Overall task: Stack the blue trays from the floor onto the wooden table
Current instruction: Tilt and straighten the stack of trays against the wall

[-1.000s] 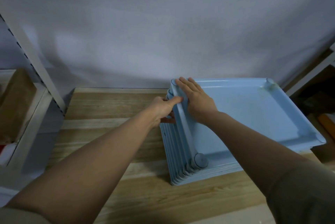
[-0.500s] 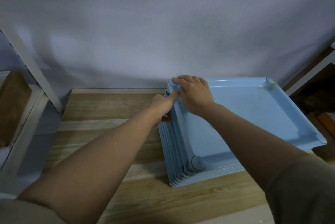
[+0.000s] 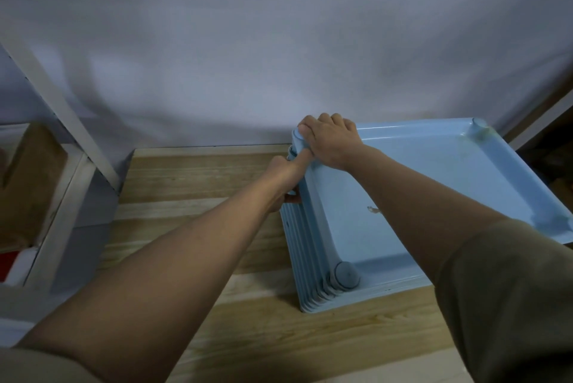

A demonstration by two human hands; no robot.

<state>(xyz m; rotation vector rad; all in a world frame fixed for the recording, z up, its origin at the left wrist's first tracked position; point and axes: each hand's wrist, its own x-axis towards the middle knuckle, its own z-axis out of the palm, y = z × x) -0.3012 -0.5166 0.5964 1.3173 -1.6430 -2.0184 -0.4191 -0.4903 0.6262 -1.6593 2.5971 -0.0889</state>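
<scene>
A stack of blue trays (image 3: 305, 261) sits on the right part of the wooden table (image 3: 198, 196), its far edge close to the grey-white wall (image 3: 279, 41) behind. The top tray (image 3: 434, 196) lies nested in the pile, open side up, with a round boss at each visible corner and a small mark on its floor.

Both hands meet at the tray's far left corner. The right hand (image 3: 330, 140) lies over the rim there, fingers curled down over the corner and the far edge – it grips the top tray. The left hand (image 3: 286, 176) comes in from the side of the pile: its thumb lies along the top rim, just under the right hand, while the fingers tuck in against the ribbed left side of the stack, so it pinches the trays' edge. How many trays that pinch takes in cannot be made out.

To the left of the table stands a white metal shelf frame (image 3: 62, 122) with a brown cardboard box (image 3: 28, 184) on it.
</scene>
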